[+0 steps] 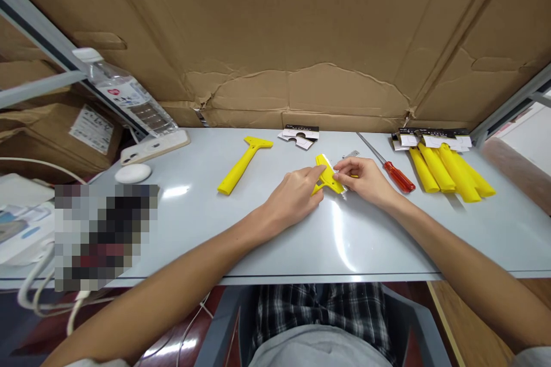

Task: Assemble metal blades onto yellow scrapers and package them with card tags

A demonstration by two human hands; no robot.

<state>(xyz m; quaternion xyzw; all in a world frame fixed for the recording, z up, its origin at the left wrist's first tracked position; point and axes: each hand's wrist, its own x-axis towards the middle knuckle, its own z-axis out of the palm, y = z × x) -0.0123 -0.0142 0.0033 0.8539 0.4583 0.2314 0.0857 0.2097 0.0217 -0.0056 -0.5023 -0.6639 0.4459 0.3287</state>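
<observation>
My left hand (297, 195) is closed around the handle of a yellow scraper (329, 176), whose wide head points up and to the right. At that head's edge, the fingertips of my right hand (361, 178) are pinched together; whatever they may hold is too small to name. A thin metal piece (350, 155) lies just beyond the right fingers. Farther left rests a second yellow scraper (243, 166), apart from both hands. Right of my right hand is a screwdriver (398, 176) with a red handle.
Several yellow scrapers (447, 172) with card sleeves lie at the right. Loose cards (300, 136) sit at the back by the cardboard (301, 28). On the left are a plastic bottle (129, 94), a white phone (155, 146), a white oval object (133, 173) and cables (37, 292).
</observation>
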